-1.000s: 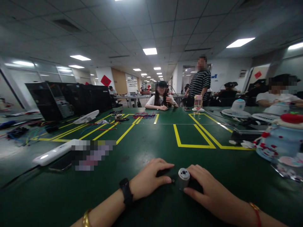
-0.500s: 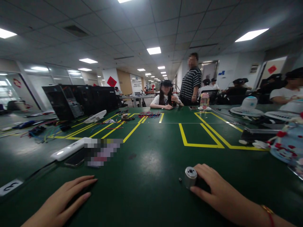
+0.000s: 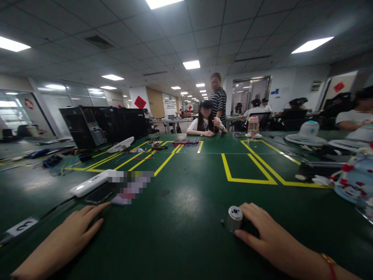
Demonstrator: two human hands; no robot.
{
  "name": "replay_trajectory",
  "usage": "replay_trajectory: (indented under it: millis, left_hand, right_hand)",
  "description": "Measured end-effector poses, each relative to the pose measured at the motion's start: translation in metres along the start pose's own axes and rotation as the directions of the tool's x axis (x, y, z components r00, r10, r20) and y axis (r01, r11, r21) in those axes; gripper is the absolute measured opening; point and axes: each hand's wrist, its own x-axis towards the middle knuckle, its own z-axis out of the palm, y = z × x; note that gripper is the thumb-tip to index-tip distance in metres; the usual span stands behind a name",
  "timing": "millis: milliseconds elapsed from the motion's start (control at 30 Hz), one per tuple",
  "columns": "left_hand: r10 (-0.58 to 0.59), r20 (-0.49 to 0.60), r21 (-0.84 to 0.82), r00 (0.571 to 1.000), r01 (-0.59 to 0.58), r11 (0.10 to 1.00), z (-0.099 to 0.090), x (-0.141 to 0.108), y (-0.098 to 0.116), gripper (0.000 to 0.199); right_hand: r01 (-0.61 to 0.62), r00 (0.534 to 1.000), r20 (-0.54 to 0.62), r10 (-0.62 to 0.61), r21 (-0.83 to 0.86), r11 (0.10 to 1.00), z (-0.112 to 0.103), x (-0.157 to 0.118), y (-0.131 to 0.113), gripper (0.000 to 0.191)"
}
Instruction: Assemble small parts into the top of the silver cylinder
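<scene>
Yellow tape (image 3: 252, 180) marks out shapes on the green table (image 3: 180, 249), and a co-worker (image 3: 204, 127) sits at its far edge. Through the head camera I see my right hand (image 3: 264, 229) curled around an upright metal cylinder (image 3: 234, 221) on the near part of the tabletop — a tiny piece (image 3: 222, 221) lies just to its left. My left hand (image 3: 74, 225) is wide, thumb apart, near the phone (image 3: 99, 195) — whether it touches, I can't tell.

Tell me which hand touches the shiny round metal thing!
The right hand: its fingers are on the silver cylinder. The left hand is away from it, near the dark phone.
</scene>
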Motion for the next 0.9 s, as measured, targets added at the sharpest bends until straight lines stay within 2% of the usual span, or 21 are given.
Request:
replay_trajectory:
  millis: [33,100,133,200,267,400,467,567,733,833,900]
  left_hand:
    - [0.026,0.073,-0.010,0.997,-0.025,1.000,0.000,0.002,-0.002,0.047]
    - [0.048,0.105,-0.025,0.993,-0.045,0.999,0.000,0.000,0.006,0.048]
    - [0.082,0.104,-0.048,0.991,-0.078,0.996,-0.001,-0.004,0.017,0.046]
    - [0.204,0.140,-0.113,0.969,-0.189,0.976,-0.006,-0.016,0.052,0.040]
    - [0.317,0.200,-0.181,0.927,-0.283,0.942,-0.015,-0.029,0.097,0.035]
    - [0.507,0.257,-0.323,0.822,-0.422,0.847,-0.030,-0.039,0.181,0.030]
    - [0.579,0.252,-0.398,0.776,-0.462,0.793,-0.029,-0.036,0.213,0.028]
    - [0.664,0.225,-0.508,0.713,-0.495,0.705,-0.018,-0.030,0.252,0.033]
    - [0.703,0.165,-0.594,0.692,-0.499,0.631,0.004,-0.016,0.298,0.039]
    - [0.731,0.183,-0.601,0.658,-0.514,0.612,0.011,-0.006,0.311,0.026]
    - [0.737,0.188,-0.608,0.649,-0.512,0.607,0.014,-0.001,0.313,0.024]
  right_hand:
    - [0.000,1.000,-0.004,0.000,-0.002,1.000,0.000,0.000,0.000,0.030]
    - [0.003,1.000,-0.006,-0.003,-0.002,1.000,-0.001,0.000,0.000,0.029]
    - [0.006,1.000,-0.007,-0.006,-0.001,1.000,-0.001,0.000,0.000,0.029]
    - [0.003,1.000,-0.004,-0.003,0.005,1.000,-0.001,0.000,0.000,0.027]
    - [0.006,1.000,-0.010,-0.006,0.007,1.000,-0.001,0.001,0.000,0.027]
    - [-0.004,1.000,-0.008,0.003,-0.005,1.000,-0.001,0.000,-0.001,0.027]
    - [-0.001,1.000,-0.012,0.001,-0.016,1.000,0.000,-0.001,-0.001,0.029]
    - [0.011,1.000,-0.028,-0.011,-0.020,1.000,0.000,-0.001,-0.002,0.028]
    - [0.028,0.999,-0.044,-0.029,-0.006,1.000,0.000,0.001,-0.002,0.022]
    - [0.041,0.998,-0.044,-0.040,0.004,0.999,-0.001,0.002,-0.002,0.019]
    - [0.050,0.998,-0.042,-0.049,0.008,0.999,-0.002,0.002,-0.003,0.020]
